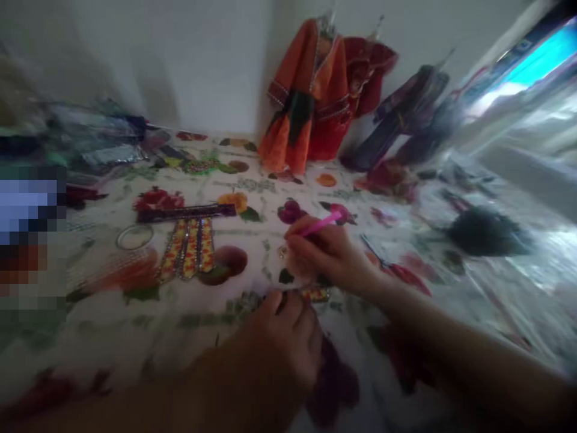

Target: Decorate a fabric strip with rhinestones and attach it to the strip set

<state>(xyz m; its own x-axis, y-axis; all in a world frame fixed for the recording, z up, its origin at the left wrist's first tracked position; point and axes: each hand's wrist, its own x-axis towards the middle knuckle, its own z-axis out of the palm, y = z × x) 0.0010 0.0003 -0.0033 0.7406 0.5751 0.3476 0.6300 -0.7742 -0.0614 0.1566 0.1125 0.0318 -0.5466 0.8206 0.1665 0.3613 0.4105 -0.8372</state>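
Note:
My right hand [336,252] is closed round a slim pink pen-like stick [322,223], its upper end pointing up and to the right. Just under those fingertips lies a small cluster of shiny bits [282,252], too small to name. Nearer to me, my left hand [288,328] rests low with curled fingers on a yellow-and-orange patterned strip [317,293], whose end sticks out on the right; the rest is hidden. To the left lie several matching strips [192,248] with sparkling edges, joined below a dark band [187,212]. A clear ring [134,237] sits beside them.
A floral cloth [252,234] covers the surface. Red-handled scissors [396,267] lie right of my right hand. Small orange and red garments [311,102] hang at the wall. Plastic packets [108,153] are piled back left, and a dark bundle [489,231] lies at the right.

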